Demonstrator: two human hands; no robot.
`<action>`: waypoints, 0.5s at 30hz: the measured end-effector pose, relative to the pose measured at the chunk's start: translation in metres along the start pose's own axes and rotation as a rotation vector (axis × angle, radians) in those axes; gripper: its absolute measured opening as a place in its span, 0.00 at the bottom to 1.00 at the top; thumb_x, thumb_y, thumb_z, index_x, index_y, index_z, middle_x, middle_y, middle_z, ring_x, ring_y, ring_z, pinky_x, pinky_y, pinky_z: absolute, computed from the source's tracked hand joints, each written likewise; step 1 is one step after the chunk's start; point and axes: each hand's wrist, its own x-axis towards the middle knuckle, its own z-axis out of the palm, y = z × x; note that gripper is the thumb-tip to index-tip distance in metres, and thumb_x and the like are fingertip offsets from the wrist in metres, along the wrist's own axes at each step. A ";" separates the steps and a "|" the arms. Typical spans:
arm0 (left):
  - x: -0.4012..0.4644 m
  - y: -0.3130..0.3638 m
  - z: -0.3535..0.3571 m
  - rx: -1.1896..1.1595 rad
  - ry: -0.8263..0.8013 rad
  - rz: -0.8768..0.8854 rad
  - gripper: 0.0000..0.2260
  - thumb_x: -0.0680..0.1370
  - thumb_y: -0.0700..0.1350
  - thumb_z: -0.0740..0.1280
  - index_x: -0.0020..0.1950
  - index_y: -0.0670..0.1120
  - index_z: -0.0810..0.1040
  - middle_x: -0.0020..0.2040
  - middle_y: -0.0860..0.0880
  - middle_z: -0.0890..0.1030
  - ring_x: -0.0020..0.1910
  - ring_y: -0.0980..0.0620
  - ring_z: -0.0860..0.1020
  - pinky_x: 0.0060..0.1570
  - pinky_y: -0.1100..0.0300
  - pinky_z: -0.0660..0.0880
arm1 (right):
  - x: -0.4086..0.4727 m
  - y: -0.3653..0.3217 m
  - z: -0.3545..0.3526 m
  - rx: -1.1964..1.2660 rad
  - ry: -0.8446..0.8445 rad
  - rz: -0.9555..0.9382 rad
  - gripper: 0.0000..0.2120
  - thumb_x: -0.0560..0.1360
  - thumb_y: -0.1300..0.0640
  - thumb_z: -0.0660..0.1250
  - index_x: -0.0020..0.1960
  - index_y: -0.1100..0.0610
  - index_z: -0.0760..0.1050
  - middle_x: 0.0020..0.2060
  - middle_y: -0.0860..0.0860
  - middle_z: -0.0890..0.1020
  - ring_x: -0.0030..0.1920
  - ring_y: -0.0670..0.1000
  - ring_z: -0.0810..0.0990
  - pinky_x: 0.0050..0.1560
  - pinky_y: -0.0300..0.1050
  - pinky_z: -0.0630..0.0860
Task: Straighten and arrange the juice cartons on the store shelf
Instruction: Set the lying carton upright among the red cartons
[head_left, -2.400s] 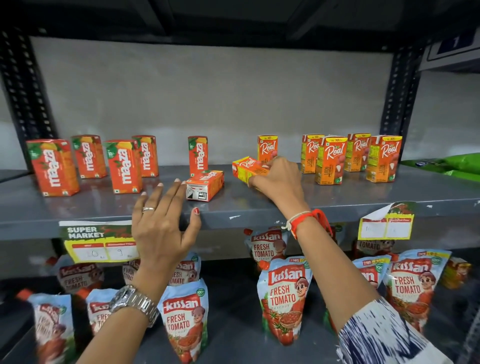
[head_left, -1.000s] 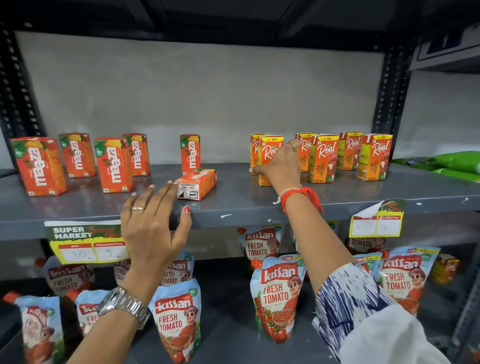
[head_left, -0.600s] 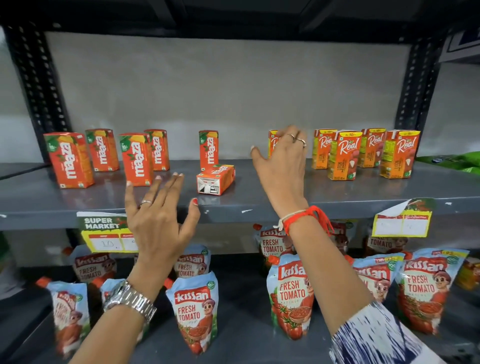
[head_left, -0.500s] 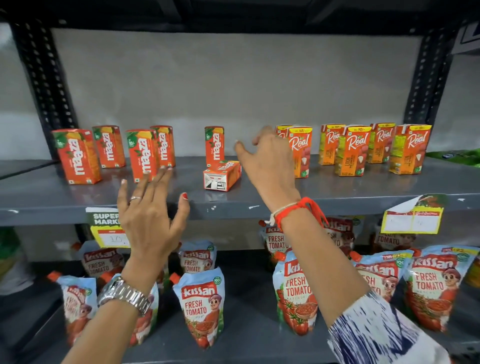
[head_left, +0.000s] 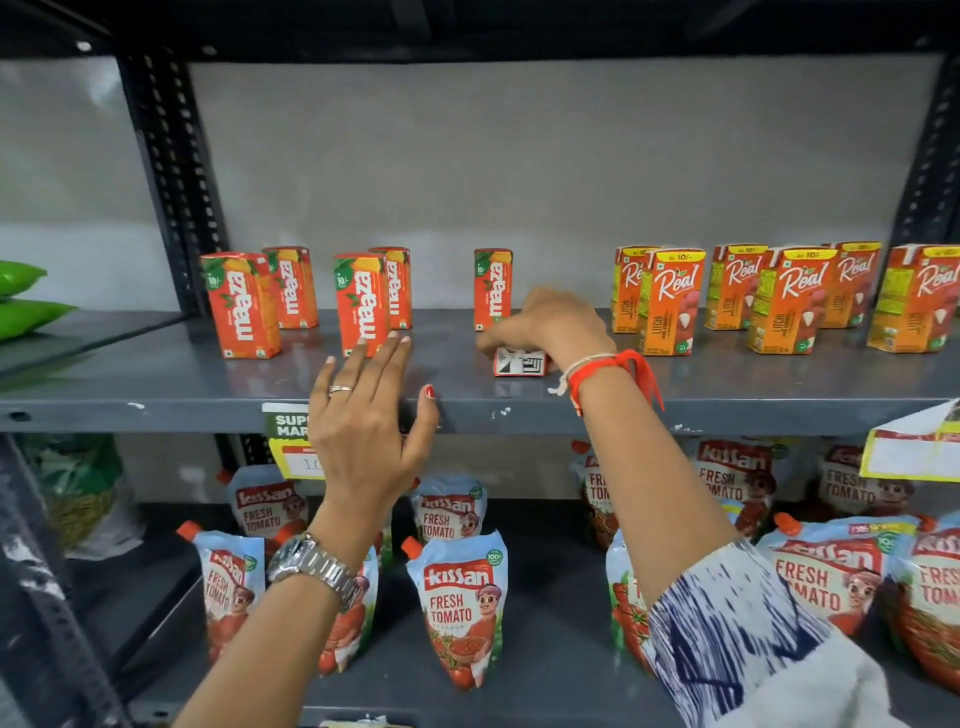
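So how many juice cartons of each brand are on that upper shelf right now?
Maaza cartons: 6 (5 upright, plus the lying carton under the right hand)
Real cartons: 6, all upright
Total: 12

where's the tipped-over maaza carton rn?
Head view: the fallen carton lies on the upper shelf near mid-front, under the right hand, just in front of the lone upright Maaza carton.
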 end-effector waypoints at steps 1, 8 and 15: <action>0.000 -0.001 0.000 -0.002 0.003 0.002 0.23 0.78 0.55 0.52 0.64 0.45 0.76 0.61 0.48 0.79 0.63 0.48 0.75 0.66 0.50 0.66 | -0.001 0.000 -0.001 -0.003 0.003 -0.001 0.20 0.62 0.45 0.72 0.48 0.56 0.74 0.46 0.53 0.80 0.47 0.56 0.77 0.42 0.44 0.69; -0.002 -0.004 0.000 -0.011 0.020 0.015 0.23 0.78 0.55 0.52 0.63 0.45 0.77 0.60 0.48 0.80 0.62 0.49 0.76 0.65 0.49 0.67 | -0.019 0.008 0.012 0.161 0.243 -0.023 0.16 0.65 0.48 0.71 0.33 0.55 0.66 0.40 0.53 0.76 0.47 0.58 0.78 0.40 0.43 0.65; 0.000 -0.006 0.002 -0.014 0.036 0.014 0.23 0.78 0.55 0.52 0.63 0.45 0.77 0.59 0.48 0.80 0.61 0.48 0.77 0.65 0.50 0.66 | -0.027 0.005 0.028 0.412 0.562 -0.126 0.28 0.60 0.49 0.76 0.54 0.58 0.69 0.50 0.54 0.80 0.50 0.55 0.80 0.41 0.41 0.69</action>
